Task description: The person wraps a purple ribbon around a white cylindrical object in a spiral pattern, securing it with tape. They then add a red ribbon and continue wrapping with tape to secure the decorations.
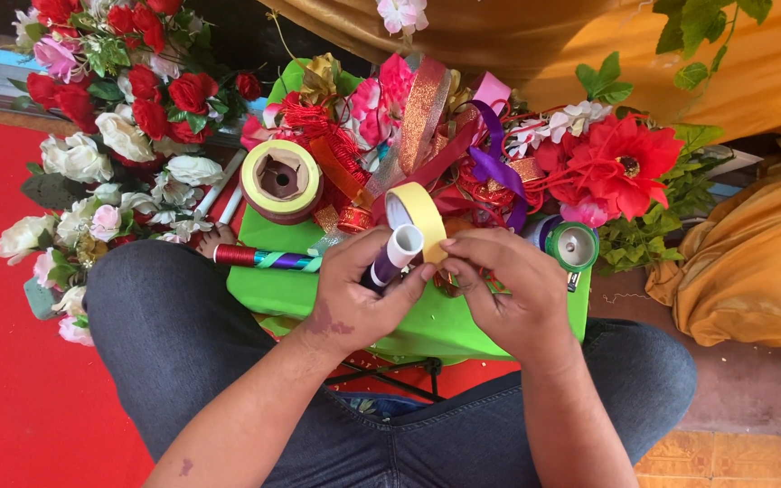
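Observation:
My left hand (354, 294) grips a white tube wrapped in purple ribbon (395, 258), its open end pointing up. My right hand (503, 285) holds a small roll of yellow tape (419, 215) against the tube's top, fingertips pinched near the left thumb. Both hands hover over a bright green stool (436, 321) between my knees, which are in dark jeans.
On the stool lie a large roll of yellow tape (280, 179), a red-and-purple wrapped stick (259, 258), a green spool (574, 244) and a heap of ribbons (427, 136). A red and white flower bunch (110, 117) lies left, a red flower (621, 163) right, gold cloth (752, 262) beyond.

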